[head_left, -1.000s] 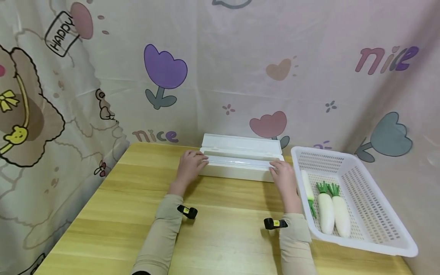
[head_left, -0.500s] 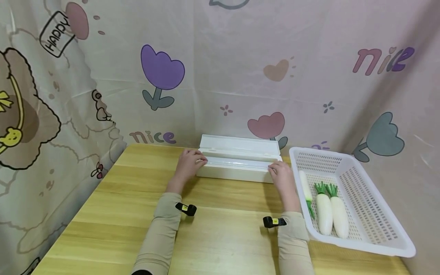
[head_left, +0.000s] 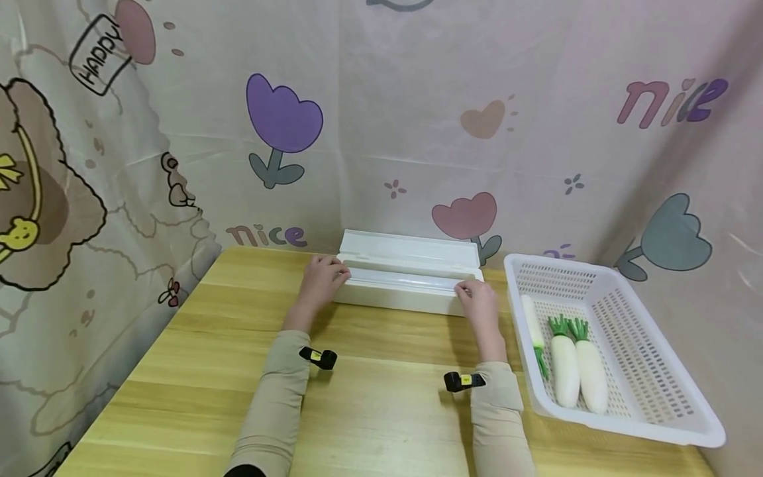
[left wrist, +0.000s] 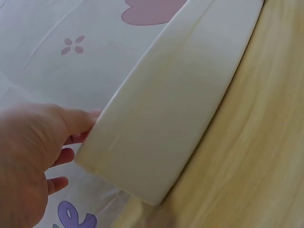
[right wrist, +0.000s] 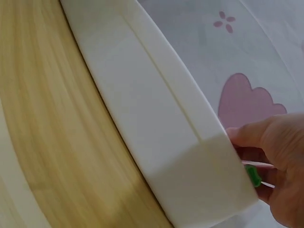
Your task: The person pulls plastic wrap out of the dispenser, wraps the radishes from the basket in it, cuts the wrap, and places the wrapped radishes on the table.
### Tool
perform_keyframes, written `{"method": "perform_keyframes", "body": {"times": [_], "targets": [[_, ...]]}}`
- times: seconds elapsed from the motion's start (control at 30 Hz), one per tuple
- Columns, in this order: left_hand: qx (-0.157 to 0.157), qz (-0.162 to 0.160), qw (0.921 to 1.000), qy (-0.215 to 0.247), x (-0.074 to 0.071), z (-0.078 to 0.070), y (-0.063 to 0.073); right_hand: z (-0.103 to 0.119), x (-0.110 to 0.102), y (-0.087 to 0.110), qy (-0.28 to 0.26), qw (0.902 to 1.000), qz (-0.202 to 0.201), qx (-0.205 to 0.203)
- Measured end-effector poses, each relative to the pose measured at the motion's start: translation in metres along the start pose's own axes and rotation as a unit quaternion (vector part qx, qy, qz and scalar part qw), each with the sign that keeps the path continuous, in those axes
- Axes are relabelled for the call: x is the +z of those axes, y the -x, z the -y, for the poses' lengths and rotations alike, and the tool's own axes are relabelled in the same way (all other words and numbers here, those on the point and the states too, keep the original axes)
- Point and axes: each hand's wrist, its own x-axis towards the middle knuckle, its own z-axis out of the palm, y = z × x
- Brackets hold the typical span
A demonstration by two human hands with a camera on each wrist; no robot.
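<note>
A long white cling film box (head_left: pixel 396 298) lies across the table with its lid (head_left: pixel 411 248) raised at the back. Inside is a shiny, clear roll of film (head_left: pixel 402 279). My left hand (head_left: pixel 318 281) grips the left end of the box. In the left wrist view its thumb and forefinger meet at the top corner, the other fingers apart from the wall. At the opposite end my right hand (head_left: pixel 479 306) grips the box, thumb on the top edge, fingers curled behind. A small green piece (right wrist: pixel 252 175) shows between those fingers. Whether the fingertips also pinch film cannot be seen.
A white plastic basket (head_left: pixel 650 344) stands on the right of the wooden table (head_left: pixel 381 411). It holds two white radishes (head_left: pixel 565 371) with green tops and a thinner white vegetable (head_left: pixel 532 321). A patterned curtain (head_left: pixel 381 132) hangs behind and at the sides.
Both hands and the cling film box have shifted slightly left, widening the gap to the basket. The right hand's fingers look more curled than a second ago.
</note>
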Motion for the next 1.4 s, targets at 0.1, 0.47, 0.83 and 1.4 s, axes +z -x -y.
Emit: {"method": "perform_keyframes", "body": {"times": [0.1, 0.47, 0.83, 1.4], "targets": [[-0.004, -0.005, 1.0, 0.006, 0.001, 0.004, 0.0, 0.004, 0.003, 0.0, -0.001, 0.9999, -0.014, 0.005], [-0.013, -0.04, 0.9987, 0.027, 0.016, 0.001, -0.003, 0.005, 0.007, 0.0, 0.007, 0.9994, -0.023, 0.026], [0.01, -0.093, 0.9948, 0.041, 0.013, -0.013, -0.007, 0.009, 0.005, -0.008, -0.004, 0.9982, -0.06, 0.005], [0.043, -0.107, 0.9934, 0.007, -0.015, -0.025, -0.031, 0.024, -0.017, -0.031, -0.043, 0.9984, -0.035, -0.012]]}}
